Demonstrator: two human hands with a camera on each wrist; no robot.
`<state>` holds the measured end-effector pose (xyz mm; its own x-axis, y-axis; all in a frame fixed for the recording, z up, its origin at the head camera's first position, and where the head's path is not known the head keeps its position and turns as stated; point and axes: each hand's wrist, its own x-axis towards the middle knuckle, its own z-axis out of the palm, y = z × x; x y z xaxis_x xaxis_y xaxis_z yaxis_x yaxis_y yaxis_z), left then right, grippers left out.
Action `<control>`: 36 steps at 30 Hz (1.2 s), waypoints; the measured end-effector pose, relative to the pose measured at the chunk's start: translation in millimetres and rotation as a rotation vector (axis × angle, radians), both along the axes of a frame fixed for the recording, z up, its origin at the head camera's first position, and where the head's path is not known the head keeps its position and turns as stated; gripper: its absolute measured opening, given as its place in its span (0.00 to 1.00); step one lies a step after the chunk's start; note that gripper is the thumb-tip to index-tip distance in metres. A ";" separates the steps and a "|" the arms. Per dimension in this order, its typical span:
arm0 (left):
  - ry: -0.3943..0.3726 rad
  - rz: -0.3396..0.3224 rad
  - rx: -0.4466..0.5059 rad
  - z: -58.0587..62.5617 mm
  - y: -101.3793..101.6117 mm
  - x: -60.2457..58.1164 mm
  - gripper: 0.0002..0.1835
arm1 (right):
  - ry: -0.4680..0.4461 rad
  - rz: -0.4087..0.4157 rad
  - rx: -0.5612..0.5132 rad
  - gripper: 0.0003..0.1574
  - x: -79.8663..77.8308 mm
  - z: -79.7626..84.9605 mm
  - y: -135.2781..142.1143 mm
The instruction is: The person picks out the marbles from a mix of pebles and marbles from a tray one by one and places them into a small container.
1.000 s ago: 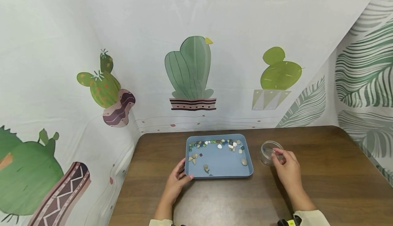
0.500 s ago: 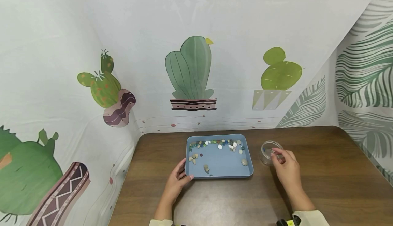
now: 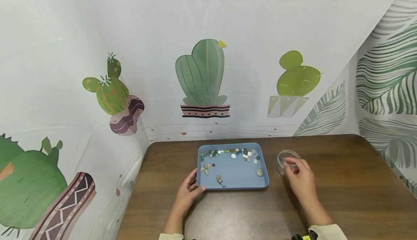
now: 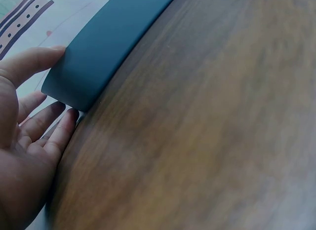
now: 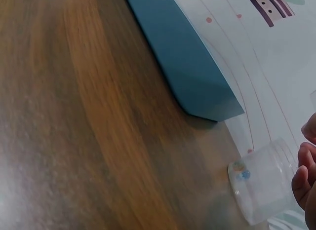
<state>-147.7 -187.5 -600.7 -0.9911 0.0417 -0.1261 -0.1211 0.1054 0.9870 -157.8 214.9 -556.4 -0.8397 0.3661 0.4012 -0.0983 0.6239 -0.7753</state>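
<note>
My left hand [image 3: 187, 193] holds the near left corner of a blue tray [image 3: 236, 182], its thumb on the front wall and its other fingers against the left side. In the left wrist view the same hand [image 4: 29, 121] meets the tray's corner [image 4: 84, 72]. Over the mouth of a small clear cup [image 3: 281, 167], to the tray's right, my right hand [image 3: 303, 180] has its thumb and forefinger close together. The right wrist view shows bent fingers [image 5: 302, 183] beside the cup [image 5: 266, 185]; whether they pinch anything is hidden. A few small coloured beads [image 5: 243, 173] lie inside the cup.
Inside the tray, several coloured glass stones [image 3: 227, 151] line the far side. White stones [image 3: 249, 154], tan pebbles [image 3: 206, 167] and a larger oval pebble [image 3: 259, 172] lie there too. A cloth with printed cacti [image 3: 202, 77] hangs behind the wooden table [image 3: 241, 214].
My right hand has shifted slightly to the left, farther over the cup's mouth. My left hand and the tray stay where they were.
</note>
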 end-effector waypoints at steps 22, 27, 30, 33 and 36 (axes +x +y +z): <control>0.008 0.000 -0.005 1.0 -0.2 1.0 0.43 | 0.099 0.234 0.050 0.12 -1.3 -2.9 -37.6; 0.004 -0.001 0.009 0.8 0.1 0.7 0.43 | 0.098 0.299 0.044 0.13 -1.7 -3.4 -46.4; 0.003 -0.006 0.018 0.4 0.0 0.7 0.43 | 0.114 0.344 0.046 0.14 -1.7 -4.2 -52.2; -0.002 -0.004 0.013 0.0 -0.1 0.6 0.43 | 0.121 0.386 0.060 0.15 -1.5 -4.8 -57.9; -0.003 -0.002 0.006 -0.6 -0.1 0.2 0.43 | 0.108 0.423 0.083 0.16 -1.1 -4.5 -63.5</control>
<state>-147.5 -187.7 -601.3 -0.9907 0.0441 -0.1290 -0.1242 0.0997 0.9872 -158.9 151.4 -561.0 -0.8603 -0.0379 0.5085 -0.4361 0.5714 -0.6952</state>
